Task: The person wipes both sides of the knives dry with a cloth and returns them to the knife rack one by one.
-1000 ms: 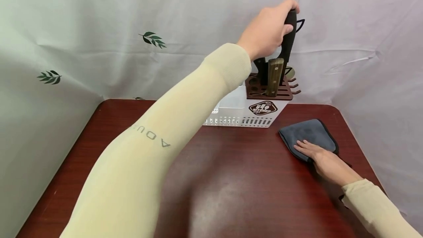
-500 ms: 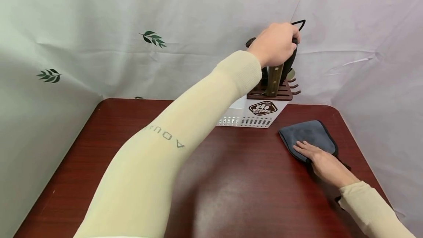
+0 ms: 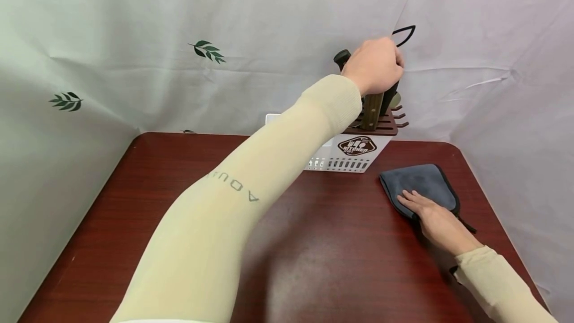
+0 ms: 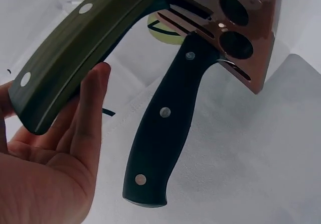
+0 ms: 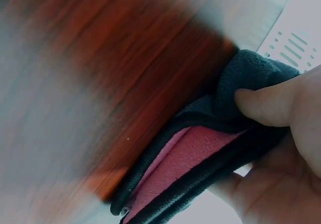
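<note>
Up at the knife holder, my left hand [image 3: 375, 66] is curled round the top of a black handle [image 3: 388, 98] standing in the brown slotted rack [image 3: 389, 126]. In the left wrist view a riveted wooden handle [image 4: 83, 48] covers most of that grip. A second black handle [image 4: 163, 108], with rivets, stands apart from the fingers. On the table's right side, my right hand [image 3: 441, 223] lies over the near edge of a folded grey-blue cloth [image 3: 419, 181] with black trim. Its thumb and fingers pinch the cloth [image 5: 243, 76] from both sides, and a pink inner face shows.
The white perforated holder [image 3: 325, 164] under the rack stands at the table's back edge, hooks [image 3: 400, 116] on its right side. A black loop [image 3: 405, 38] rises behind the left hand. White curtain [image 3: 134, 24] surrounds the dark red table [image 3: 314, 243].
My left hand has come down over the rack, and the black handle has sunk lower with it. The right hand and the cloth have stayed nearly in place.
</note>
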